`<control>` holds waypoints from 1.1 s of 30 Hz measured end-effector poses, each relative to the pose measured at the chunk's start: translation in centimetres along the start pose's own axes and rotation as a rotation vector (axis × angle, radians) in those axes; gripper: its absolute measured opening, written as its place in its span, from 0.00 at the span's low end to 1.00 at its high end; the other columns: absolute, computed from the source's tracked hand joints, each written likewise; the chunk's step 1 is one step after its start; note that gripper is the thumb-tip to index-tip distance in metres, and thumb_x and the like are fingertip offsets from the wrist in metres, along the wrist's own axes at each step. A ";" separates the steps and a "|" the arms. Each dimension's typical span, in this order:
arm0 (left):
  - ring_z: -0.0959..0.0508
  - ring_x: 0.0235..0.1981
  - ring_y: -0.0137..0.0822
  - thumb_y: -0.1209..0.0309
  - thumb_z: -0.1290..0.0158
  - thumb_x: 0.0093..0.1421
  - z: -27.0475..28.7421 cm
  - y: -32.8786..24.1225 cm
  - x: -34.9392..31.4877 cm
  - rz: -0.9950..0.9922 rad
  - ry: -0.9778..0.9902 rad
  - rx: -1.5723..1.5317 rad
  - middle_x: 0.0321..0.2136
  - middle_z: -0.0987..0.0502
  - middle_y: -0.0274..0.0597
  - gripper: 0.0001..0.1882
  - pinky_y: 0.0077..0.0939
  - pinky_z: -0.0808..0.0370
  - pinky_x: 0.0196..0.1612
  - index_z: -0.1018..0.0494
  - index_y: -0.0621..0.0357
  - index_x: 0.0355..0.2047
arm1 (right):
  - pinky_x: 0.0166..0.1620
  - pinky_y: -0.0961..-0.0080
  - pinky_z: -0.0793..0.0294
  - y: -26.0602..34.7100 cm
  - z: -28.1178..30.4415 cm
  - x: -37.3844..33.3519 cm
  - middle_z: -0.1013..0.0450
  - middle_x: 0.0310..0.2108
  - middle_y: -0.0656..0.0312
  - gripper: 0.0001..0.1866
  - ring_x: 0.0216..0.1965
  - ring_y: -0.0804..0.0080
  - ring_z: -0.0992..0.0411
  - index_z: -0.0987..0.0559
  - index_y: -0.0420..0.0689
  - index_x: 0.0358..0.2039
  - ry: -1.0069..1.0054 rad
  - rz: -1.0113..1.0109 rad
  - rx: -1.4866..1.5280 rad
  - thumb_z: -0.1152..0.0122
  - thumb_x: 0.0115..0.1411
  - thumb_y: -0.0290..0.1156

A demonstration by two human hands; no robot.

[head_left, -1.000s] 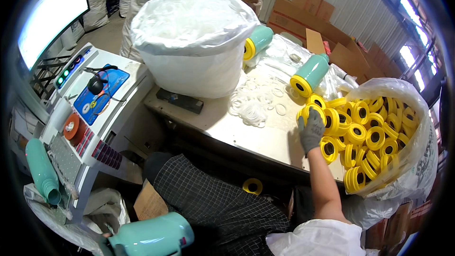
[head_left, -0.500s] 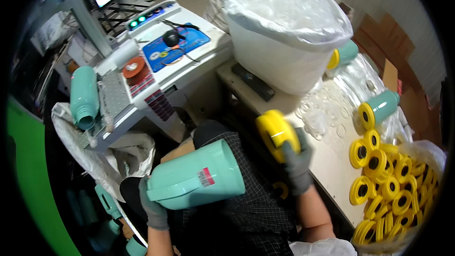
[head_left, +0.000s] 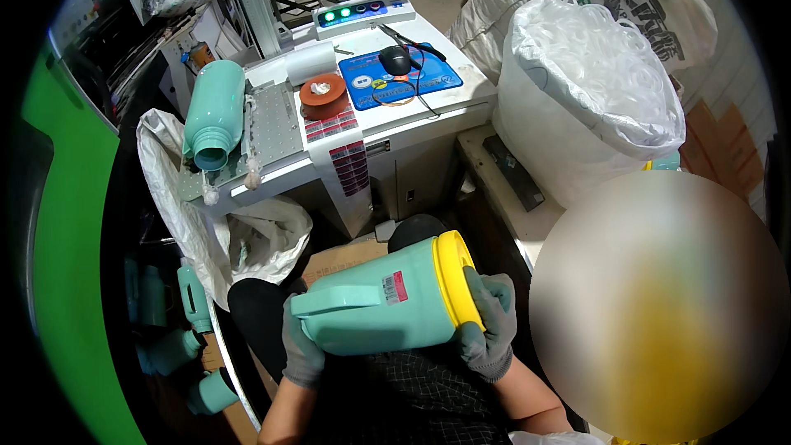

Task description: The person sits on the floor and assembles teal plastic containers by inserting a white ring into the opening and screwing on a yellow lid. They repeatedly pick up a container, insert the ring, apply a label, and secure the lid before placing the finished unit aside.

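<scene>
A turquoise plastic jug shell [head_left: 362,325] lies sideways over my lap, its handle toward me and a red-and-white label on its side. My left hand [head_left: 301,350], in a grey glove, is closed around the jug's left end; part of the fingers is hidden beneath it. On the wide right end sits a yellow round cap [head_left: 451,276], flush against the rim. My gloved right hand [head_left: 492,325] grips this cap from the right, fingers curled over its outer face and edge. What lies inside the jug is hidden.
At left, another turquoise jug [head_left: 216,111] rests on a perforated metal plate beside an orange-brown reel [head_left: 324,97] and a label strip. A white sack of clear rings [head_left: 593,107] stands at right. Below it, a blurred patch hides the side table. Several jugs [head_left: 175,352] sit low at left.
My right hand has brought the yellow cap leftward onto the jug's open wide end. The jug has shifted slightly right, and the view has turned to the left.
</scene>
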State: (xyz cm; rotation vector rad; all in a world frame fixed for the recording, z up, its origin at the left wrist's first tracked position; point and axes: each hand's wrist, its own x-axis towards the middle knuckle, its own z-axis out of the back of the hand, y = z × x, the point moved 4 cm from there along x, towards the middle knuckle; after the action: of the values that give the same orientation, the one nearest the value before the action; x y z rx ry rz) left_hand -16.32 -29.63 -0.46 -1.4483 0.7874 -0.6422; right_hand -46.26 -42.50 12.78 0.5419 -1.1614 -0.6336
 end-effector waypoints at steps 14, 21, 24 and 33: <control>0.28 0.61 0.54 0.49 0.39 0.66 -11.5 -19.0 -4.1 -1.122 0.502 0.457 0.59 0.31 0.56 0.41 0.51 0.28 0.61 0.41 0.60 0.69 | 0.53 0.68 0.19 -8.9 8.0 -7.8 0.20 0.49 0.55 0.27 0.47 0.66 0.21 0.25 0.37 0.58 -0.430 -0.964 1.020 0.53 0.77 0.50; 0.31 0.61 0.53 0.64 0.30 0.55 -10.8 -14.9 -2.1 -0.938 0.474 0.527 0.61 0.35 0.57 0.47 0.49 0.32 0.62 0.43 0.62 0.69 | 0.58 0.61 0.22 -11.0 26.1 -2.6 0.25 0.55 0.51 0.31 0.54 0.58 0.24 0.28 0.36 0.62 -0.804 -0.633 0.721 0.48 0.74 0.51; 0.26 0.56 0.57 0.66 0.28 0.52 -8.2 -17.0 -1.6 -1.064 0.302 0.702 0.57 0.29 0.60 0.47 0.51 0.27 0.57 0.40 0.65 0.67 | 0.58 0.59 0.23 -14.9 31.9 -2.9 0.26 0.57 0.48 0.32 0.56 0.55 0.25 0.29 0.34 0.64 -0.759 -0.674 0.596 0.46 0.73 0.50; 0.24 0.49 0.56 0.60 0.36 0.57 23.1 9.9 -4.6 0.065 -1.031 0.122 0.48 0.25 0.60 0.28 0.48 0.26 0.54 0.28 0.65 0.52 | 0.60 0.52 0.26 -30.9 25.1 -10.0 0.31 0.63 0.40 0.36 0.60 0.48 0.29 0.33 0.30 0.67 -0.501 -0.932 0.423 0.41 0.70 0.45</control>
State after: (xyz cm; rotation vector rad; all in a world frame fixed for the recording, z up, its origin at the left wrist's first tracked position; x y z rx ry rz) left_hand -1.60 -11.52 -10.89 -1.3914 -0.0215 0.1479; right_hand -78.12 -58.99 -7.14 1.3758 -1.5053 -1.3857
